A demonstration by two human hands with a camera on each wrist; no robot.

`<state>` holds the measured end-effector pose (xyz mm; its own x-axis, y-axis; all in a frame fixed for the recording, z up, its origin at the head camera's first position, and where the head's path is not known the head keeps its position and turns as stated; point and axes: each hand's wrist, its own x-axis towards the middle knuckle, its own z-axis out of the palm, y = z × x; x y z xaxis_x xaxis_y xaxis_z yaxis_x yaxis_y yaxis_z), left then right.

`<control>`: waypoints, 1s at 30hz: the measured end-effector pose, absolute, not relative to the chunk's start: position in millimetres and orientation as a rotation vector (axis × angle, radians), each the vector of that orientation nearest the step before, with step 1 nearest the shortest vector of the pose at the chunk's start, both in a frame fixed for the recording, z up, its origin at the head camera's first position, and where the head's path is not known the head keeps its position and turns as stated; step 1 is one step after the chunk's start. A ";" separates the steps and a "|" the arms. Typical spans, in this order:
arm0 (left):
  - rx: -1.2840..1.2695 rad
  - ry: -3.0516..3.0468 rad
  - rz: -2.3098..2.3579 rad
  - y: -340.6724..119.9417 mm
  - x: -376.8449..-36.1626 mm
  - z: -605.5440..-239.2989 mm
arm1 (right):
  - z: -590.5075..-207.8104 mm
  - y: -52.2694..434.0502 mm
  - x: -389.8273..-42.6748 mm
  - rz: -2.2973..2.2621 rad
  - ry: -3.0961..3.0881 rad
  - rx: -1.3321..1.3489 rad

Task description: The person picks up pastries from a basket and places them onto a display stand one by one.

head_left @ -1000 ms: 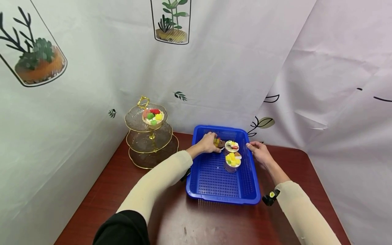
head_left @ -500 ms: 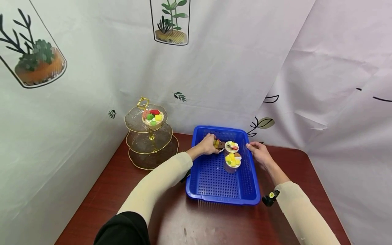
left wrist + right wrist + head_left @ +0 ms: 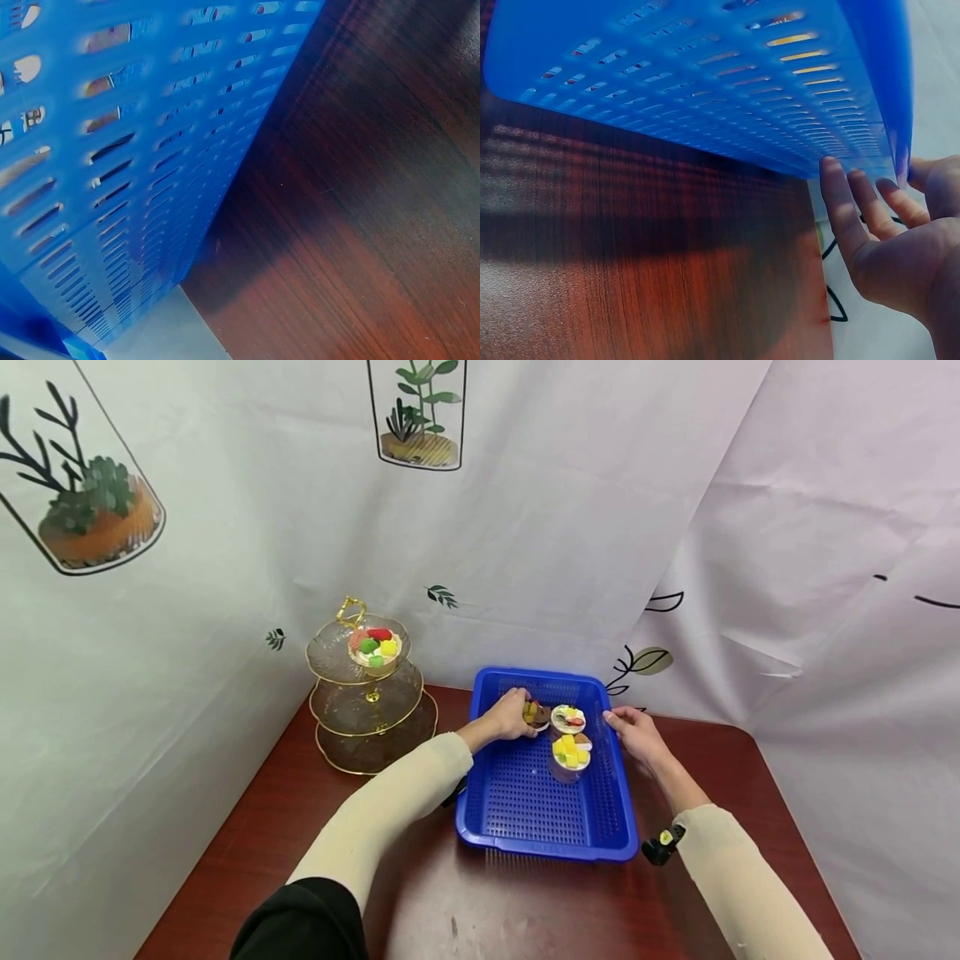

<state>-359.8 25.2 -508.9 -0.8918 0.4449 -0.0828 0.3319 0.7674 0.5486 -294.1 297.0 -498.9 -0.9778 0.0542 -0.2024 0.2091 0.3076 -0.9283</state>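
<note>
Inside the blue plastic basket (image 3: 543, 850), my left hand (image 3: 510, 715) holds a small dessert cup (image 3: 539, 716) with a brown and yellow top, thumb at its near side. Part of that cup is hidden behind the fingers. Two more dessert cups stand close to its right: one with a white top and red bits (image 3: 567, 720), and nearer, one heaped with yellow cubes (image 3: 571, 752). My right hand (image 3: 637, 733) pinches the basket's right rim. In the right wrist view, its fingers (image 3: 841, 201) lie along the outer wall. The left wrist view shows basket wall, not the hand.
Left of the basket stands a three-tier, gold-edged clear stand (image 3: 360, 714). Its top tier bears a fruit-topped dessert cup (image 3: 375, 650). Both stand and basket sit on a dark red wooden table (image 3: 480, 910). Printed white cloth (image 3: 540, 543) hangs right behind the table.
My left fingers have settled slightly lower around the brown-topped cup. The right hand, basket and stand have stayed in place.
</note>
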 end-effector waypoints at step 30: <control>0.729 2.798 0.602 24.3 -337.6 -481.7 | -495.1 293.5 -295.8 -1.687 2.497 0.261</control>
